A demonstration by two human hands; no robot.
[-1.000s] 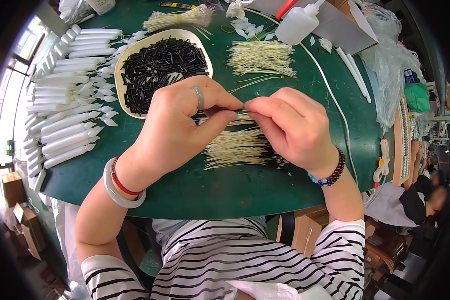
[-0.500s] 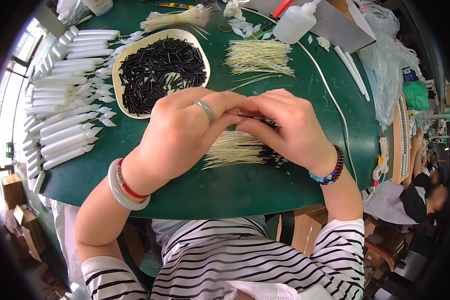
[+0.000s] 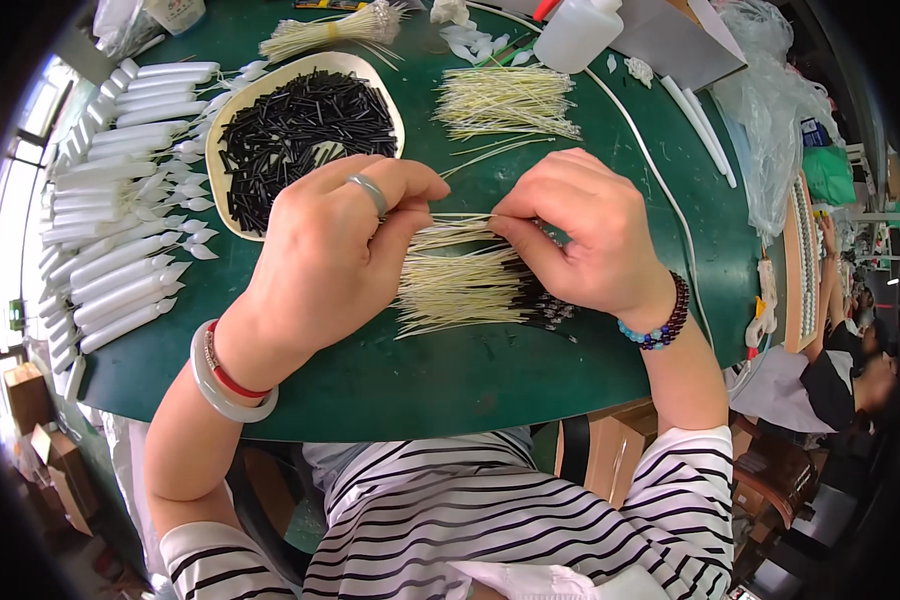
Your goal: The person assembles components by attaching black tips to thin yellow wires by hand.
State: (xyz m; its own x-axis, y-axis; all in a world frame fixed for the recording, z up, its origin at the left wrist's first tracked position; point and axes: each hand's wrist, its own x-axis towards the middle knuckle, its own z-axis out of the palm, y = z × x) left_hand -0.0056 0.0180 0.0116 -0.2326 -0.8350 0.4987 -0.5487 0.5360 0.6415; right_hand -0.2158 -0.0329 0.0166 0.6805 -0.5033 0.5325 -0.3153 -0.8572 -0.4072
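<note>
Right hand (image 3: 588,235) pinches a pale wire (image 3: 460,215) — right end hidden.

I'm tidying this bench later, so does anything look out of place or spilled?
Slightly: a few thin, pale-yellow wires lie askew, apart from the denser pale-yellow wire pile beyond them. A crumpled white wad sits loose near the white plastic bottle. I see no spill.

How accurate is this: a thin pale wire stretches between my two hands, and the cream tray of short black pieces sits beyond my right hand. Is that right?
Not quite: in the head view, the cream tray of short black pieces sits beyond your left hand, not your right hand. A thin pale wire does stretch between your two hands.
</note>
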